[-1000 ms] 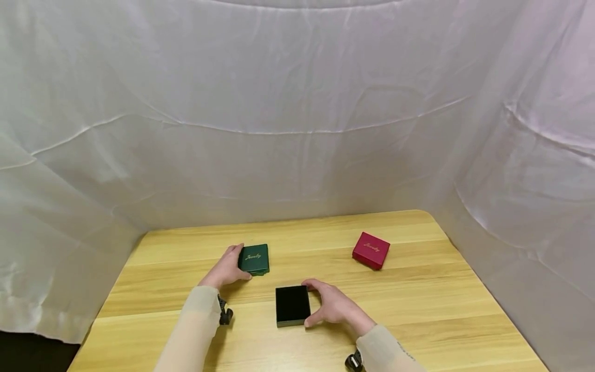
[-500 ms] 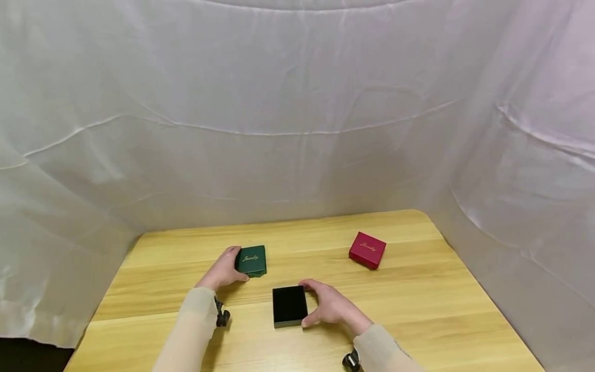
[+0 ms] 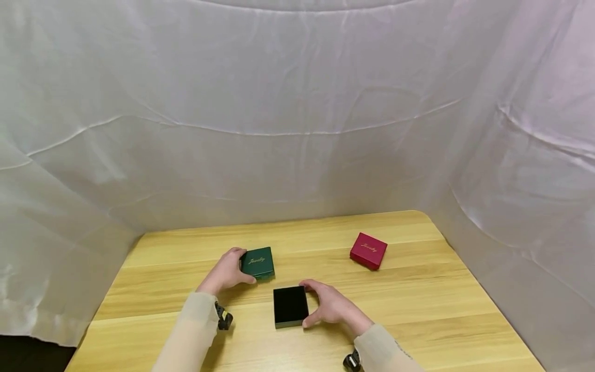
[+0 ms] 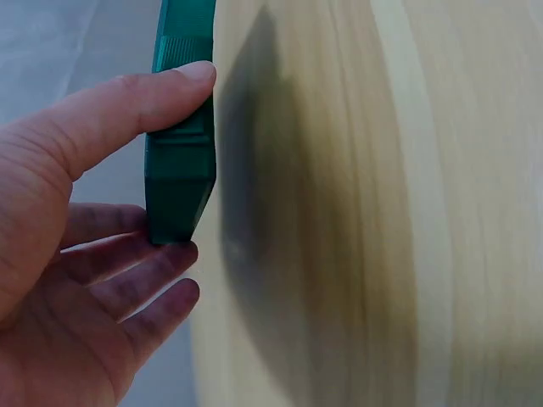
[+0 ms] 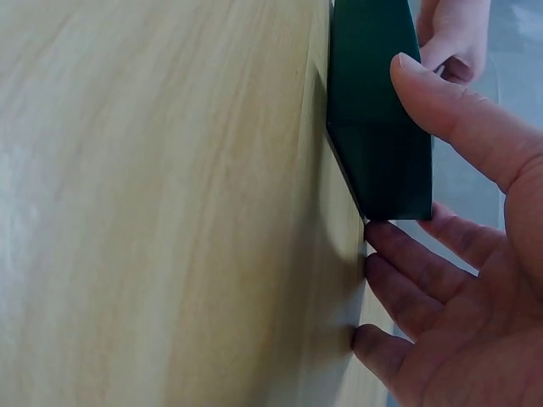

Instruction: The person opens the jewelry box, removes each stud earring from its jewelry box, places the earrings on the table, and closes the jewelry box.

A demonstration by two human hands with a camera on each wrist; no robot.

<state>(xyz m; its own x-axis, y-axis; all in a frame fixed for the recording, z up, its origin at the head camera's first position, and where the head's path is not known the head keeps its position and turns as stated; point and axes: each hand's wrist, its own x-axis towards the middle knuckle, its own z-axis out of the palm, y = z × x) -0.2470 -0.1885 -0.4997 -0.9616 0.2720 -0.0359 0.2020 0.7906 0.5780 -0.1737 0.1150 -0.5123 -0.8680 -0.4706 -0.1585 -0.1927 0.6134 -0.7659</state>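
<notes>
Green box [image 3: 257, 262], gold lettering on top, is held by the left hand [image 3: 229, 269] in the head view, over the left half of the table [image 3: 409, 320]. The thumb is at its near side, the fingers at its far left corner. The right hand [image 3: 330, 305] clamps a black-topped box [image 3: 290, 305] by its right side, nearer the person. A red box [image 3: 369, 251] lies well apart, farther back on the right.

From the left wrist, thumb and fingertips pinch the lettered box by its sides; a shadow spreads beside it, but I cannot tell whether it is clear of the table. Holding only the edges seems wise; tilting would risk a slip.

From the right wrist, thumb and fingers grip the other box's dark green sides, its lower edge seemingly on the table. A light, steady hold should stop it sliding or turning.
</notes>
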